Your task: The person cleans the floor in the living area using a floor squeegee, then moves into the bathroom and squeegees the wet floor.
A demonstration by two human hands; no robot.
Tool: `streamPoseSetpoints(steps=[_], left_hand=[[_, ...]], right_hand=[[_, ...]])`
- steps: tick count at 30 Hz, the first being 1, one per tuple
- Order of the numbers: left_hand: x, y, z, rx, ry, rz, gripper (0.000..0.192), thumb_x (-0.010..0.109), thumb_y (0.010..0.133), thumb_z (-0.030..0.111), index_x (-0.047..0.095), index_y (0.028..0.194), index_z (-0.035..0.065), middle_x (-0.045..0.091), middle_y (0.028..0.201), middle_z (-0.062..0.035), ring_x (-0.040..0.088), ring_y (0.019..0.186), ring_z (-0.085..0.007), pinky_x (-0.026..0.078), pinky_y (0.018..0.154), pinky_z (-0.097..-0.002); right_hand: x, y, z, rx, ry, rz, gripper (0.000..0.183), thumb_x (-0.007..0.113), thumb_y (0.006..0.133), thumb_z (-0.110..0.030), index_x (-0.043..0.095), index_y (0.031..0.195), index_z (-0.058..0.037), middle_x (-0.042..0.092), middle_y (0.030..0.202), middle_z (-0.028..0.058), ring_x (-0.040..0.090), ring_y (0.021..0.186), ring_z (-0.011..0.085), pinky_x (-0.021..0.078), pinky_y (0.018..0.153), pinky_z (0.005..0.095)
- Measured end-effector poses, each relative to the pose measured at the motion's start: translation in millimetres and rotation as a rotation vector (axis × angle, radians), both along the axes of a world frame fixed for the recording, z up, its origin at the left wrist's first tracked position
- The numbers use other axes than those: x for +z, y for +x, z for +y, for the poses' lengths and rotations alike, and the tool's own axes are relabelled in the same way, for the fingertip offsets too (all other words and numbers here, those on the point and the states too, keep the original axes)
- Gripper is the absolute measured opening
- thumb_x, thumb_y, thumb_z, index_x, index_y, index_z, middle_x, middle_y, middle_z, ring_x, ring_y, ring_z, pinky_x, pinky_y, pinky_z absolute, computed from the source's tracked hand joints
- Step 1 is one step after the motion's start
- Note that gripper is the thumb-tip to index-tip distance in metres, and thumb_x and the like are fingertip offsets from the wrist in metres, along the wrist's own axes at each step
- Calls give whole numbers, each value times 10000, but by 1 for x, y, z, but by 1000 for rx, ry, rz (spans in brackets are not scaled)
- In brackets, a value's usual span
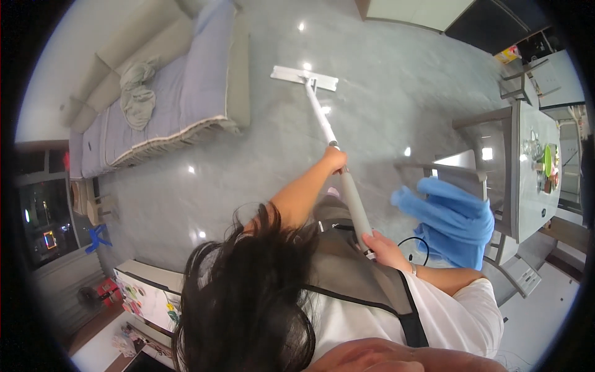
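A flat mop with a white rectangular head [304, 78] rests on the grey glossy floor ahead of me. Its pole [355, 200] slants back towards my body, white at the lower part and grey along the grip. My left hand [335, 159] is closed around the pole about midway, with that arm stretched out. Near the pole's top end, my right hand [383, 250] grips it close to my waist; a bracelet circles that wrist. Long dark hair hides part of my left upper arm.
At the left stands a sofa [239, 83] with a purplish cover and a crumpled cloth [138, 95]. To the right are a dining table [534, 204], chairs [516, 269] and a blue towel or blanket [451, 216] draped over a chair. A low white cabinet [148, 288] is at lower left.
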State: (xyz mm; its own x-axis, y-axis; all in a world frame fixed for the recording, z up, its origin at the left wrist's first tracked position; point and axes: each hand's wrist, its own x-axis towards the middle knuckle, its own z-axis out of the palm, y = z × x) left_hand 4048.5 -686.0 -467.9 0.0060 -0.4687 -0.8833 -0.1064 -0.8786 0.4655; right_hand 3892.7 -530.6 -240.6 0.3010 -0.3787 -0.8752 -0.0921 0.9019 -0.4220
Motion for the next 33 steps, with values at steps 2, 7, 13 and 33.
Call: streamPoseSetpoints(steps=[2,7,13,33], left_hand=[[-1,9,-28,-2,12,6,155,497,822,121,469,936,19,561,717,-74,621,564,-192,448,437,-315],[-8,30,-103,130,-85,40,259,508,790,84,450,943,-117,575,653,-159,563,448,-219,350,313,-309],[-12,75,-215,14,-52,56,119,465,821,79,470,886,-20,556,715,-100,621,569,-205,388,394,-289],[-11,226,-616,-184,-59,30,160,449,817,145,513,853,2,567,645,-106,552,488,-179,339,356,-318]], right_hand=[[3,6,-35,8,48,-10,314,472,921,-327,497,1082,-60,559,861,-2,486,746,76,393,644,212],[-3,23,-111,7,65,-58,233,476,928,-303,516,961,-76,530,818,-6,469,748,79,404,658,216],[-16,71,-213,-60,51,-5,214,470,931,-286,515,952,-78,538,812,-9,478,697,80,403,626,211],[-37,220,-609,66,-83,-21,317,434,932,-381,493,1047,-92,570,794,-20,471,588,43,354,460,194]])
